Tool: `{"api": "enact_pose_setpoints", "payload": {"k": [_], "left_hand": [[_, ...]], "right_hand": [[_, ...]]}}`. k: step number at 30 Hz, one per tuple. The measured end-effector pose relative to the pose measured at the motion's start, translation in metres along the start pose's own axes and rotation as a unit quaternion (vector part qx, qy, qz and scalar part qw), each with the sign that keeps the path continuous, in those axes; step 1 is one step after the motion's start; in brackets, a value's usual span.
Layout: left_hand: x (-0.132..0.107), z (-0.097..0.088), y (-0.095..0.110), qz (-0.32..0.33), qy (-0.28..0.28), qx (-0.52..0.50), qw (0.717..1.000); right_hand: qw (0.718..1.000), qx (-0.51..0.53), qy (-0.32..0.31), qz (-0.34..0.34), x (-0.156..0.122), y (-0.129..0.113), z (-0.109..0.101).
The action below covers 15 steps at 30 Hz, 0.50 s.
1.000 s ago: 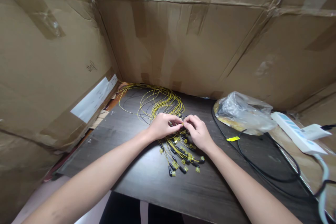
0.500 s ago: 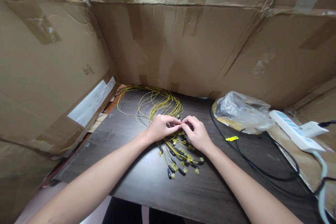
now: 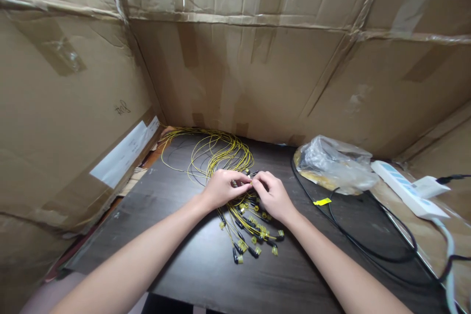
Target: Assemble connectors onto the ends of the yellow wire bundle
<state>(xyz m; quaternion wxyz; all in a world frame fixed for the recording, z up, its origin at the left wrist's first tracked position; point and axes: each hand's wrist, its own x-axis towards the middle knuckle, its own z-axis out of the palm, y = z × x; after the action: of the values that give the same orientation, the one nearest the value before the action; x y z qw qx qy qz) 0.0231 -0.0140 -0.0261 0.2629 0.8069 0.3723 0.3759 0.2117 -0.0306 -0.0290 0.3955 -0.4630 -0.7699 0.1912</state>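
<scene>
A bundle of thin yellow cables (image 3: 221,149) lies looped on the dark table (image 3: 176,250), its ends fanned out toward me with small black and yellow connectors (image 3: 253,235). My left hand (image 3: 221,189) and my right hand (image 3: 270,196) meet fingertip to fingertip over the cable ends. Both pinch one small connector between them. The pinched piece is mostly hidden by my fingers.
Cardboard walls (image 3: 257,73) enclose the table on the left, back and right. A crumpled clear plastic bag (image 3: 333,162) lies at the right, with a small yellow tag (image 3: 323,201) beside it. A black cable (image 3: 368,245) loops across the right side. A white power strip (image 3: 408,189) sits at the far right.
My hands stay pinched together over the cable ends. The view has tilted a little, so everything sits slightly lower in the picture.
</scene>
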Motion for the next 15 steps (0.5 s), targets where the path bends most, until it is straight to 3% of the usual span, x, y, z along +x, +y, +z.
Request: {"api": "enact_pose_setpoints", "payload": {"k": [15], "left_hand": [[0.0012, 0.0005, 0.0001, 0.002, 0.005, 0.012, 1.0]], "right_hand": [[1.0, -0.021, 0.005, 0.011, -0.0002, -0.0027, -0.0007]]}}
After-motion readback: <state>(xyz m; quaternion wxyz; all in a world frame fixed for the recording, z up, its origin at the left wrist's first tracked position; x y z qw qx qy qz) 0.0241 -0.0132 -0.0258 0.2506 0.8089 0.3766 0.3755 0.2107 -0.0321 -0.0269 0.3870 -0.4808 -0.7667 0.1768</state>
